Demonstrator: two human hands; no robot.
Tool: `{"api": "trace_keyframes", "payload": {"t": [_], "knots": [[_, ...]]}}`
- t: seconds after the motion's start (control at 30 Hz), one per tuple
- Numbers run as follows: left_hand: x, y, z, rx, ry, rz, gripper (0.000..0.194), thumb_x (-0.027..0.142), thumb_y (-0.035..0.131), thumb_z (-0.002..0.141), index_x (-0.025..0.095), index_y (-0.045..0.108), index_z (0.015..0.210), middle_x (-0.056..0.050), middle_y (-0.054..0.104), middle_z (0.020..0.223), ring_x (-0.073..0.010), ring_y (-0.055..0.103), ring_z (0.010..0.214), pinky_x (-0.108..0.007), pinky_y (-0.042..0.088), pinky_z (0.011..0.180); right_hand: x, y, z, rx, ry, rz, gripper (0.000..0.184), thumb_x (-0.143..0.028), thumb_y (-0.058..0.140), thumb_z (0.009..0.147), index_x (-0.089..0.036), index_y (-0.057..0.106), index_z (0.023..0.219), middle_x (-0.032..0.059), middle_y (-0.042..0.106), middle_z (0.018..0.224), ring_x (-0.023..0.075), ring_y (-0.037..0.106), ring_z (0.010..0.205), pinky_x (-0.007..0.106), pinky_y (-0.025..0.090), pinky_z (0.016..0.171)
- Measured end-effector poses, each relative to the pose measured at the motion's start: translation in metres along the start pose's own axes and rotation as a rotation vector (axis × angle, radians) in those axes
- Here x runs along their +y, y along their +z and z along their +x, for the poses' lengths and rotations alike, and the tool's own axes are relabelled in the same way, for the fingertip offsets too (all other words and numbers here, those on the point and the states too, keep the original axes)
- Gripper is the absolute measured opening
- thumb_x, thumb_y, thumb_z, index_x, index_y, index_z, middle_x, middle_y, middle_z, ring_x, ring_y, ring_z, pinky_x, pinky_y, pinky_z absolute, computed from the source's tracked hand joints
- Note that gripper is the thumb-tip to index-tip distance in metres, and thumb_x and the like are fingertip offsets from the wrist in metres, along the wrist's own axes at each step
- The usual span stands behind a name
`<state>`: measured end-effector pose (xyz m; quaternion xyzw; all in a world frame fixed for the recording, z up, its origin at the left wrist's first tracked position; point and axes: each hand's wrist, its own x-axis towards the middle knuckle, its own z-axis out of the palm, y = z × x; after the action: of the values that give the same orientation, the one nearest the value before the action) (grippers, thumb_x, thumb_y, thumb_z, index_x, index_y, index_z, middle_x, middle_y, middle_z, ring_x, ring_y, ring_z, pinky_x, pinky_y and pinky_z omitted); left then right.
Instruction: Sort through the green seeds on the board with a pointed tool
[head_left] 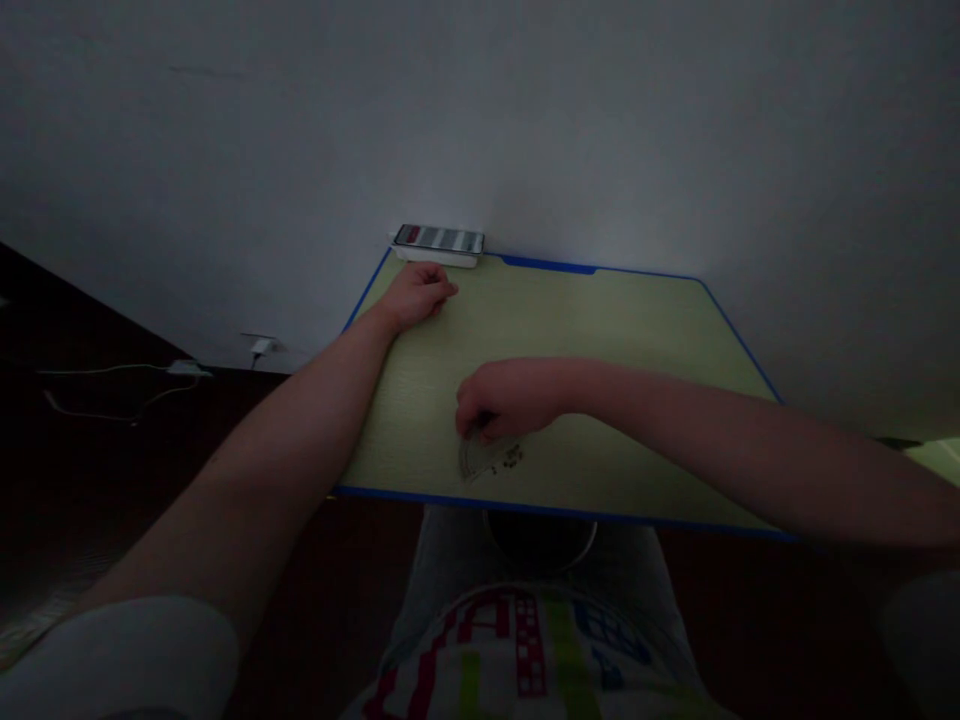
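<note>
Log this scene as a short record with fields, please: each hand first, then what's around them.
Left hand: curled, resting on the desk near its far edge, holding nothing visible.
Right hand: touching a clear protractor.
Beside protractor: small dark bits, too small to identify.
Surface: pale green desk, blue edging.
Far edge: smartphone on a white holder.

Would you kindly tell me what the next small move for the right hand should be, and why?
Probably the right hand should press the clear protractor flat against the green desk rather than slide it, since the fingertips seem to rest on its upper edge and small dark bits lie right beside it.
</note>
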<state>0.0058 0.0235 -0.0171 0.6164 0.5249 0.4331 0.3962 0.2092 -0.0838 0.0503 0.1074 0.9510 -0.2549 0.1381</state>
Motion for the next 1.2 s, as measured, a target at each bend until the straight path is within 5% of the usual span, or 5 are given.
{"api": "trace_keyframes", "payload": {"t": [0.4,0.77,1.03,1.2], "knots": [[0.006,0.000,-0.004,0.010,-0.012,0.055,0.022,0.028,0.068,0.069,0.022,0.048,0.061,0.003,0.049,0.047,-0.0084,0.041,0.042,-0.024,0.029,0.044,-0.008,0.021,-0.054,0.103,0.149,0.043,0.018,-0.009,0.072,0.085,-0.021,0.080,0.095,0.0021,0.077,0.088,0.0177,0.066,0.081,0.029,0.044,0.075],[0.010,0.001,-0.006,0.008,-0.008,0.090,0.023,0.028,0.067,0.071,0.022,0.047,0.061,0.004,0.048,0.045,-0.0084,0.039,0.042,-0.024,0.028,0.045,-0.010,0.058,-0.105,0.194,0.365,0.385,0.017,-0.013,0.069,0.081,-0.019,0.078,0.095,-0.0004,0.073,0.078,0.0154,0.064,0.068,0.025,0.044,0.063],[0.003,-0.001,-0.003,-0.005,0.010,0.053,0.023,0.029,0.068,0.069,0.022,0.047,0.062,0.004,0.048,0.046,-0.0091,0.040,0.042,-0.025,0.029,0.045,-0.012,0.063,-0.121,0.206,0.411,0.392,0.017,-0.012,0.069,0.081,-0.018,0.078,0.094,0.0016,0.075,0.083,0.0162,0.066,0.072,0.026,0.047,0.065],[0.001,-0.001,-0.002,-0.004,0.004,0.059,0.023,0.031,0.067,0.069,0.022,0.047,0.062,0.004,0.048,0.046,-0.0090,0.039,0.043,-0.025,0.029,0.046,-0.011,0.046,-0.110,0.205,0.356,0.408,0.017,-0.012,0.068,0.086,-0.018,0.077,0.100,0.0005,0.075,0.083,0.0153,0.067,0.072,0.025,0.048,0.066]]}}
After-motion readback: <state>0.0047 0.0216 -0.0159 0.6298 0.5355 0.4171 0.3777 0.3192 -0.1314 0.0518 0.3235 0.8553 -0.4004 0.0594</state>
